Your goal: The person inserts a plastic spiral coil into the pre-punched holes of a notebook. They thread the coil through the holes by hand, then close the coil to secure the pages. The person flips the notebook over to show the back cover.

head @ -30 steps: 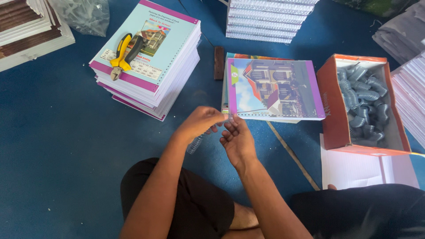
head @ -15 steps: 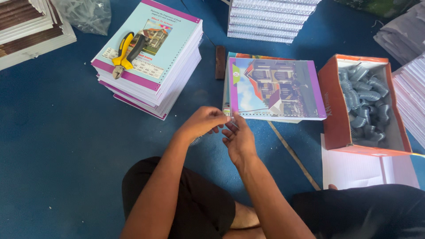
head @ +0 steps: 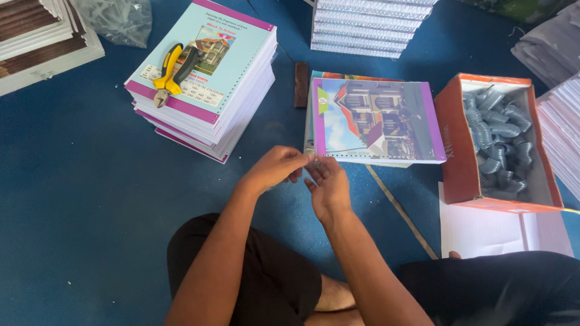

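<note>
My left hand [head: 275,170] and my right hand [head: 326,186] meet just in front of a notebook [head: 376,118] with a purple-edged picture cover. Its punched edge faces me. Between the fingertips of both hands sits a small silvery wire coil [head: 315,162], pinched by the left fingers and touched by the right fingers. Most of the coil is hidden by the fingers. An orange cardboard box [head: 454,143] to the right holds several grey spiral coils [head: 500,139].
A stack of light-blue covered books [head: 208,90] lies at the left with yellow-handled pliers [head: 170,71] on top. Spiral-bound notebooks [head: 365,27] are stacked at the back. White sheets [head: 483,232] lie by my right knee. A small brown block [head: 301,84] and a plastic bag [head: 118,21] rest on the blue floor.
Both hands stay together at the notebook's near edge, with only small finger movement around the coil. The view has shifted slightly.
</note>
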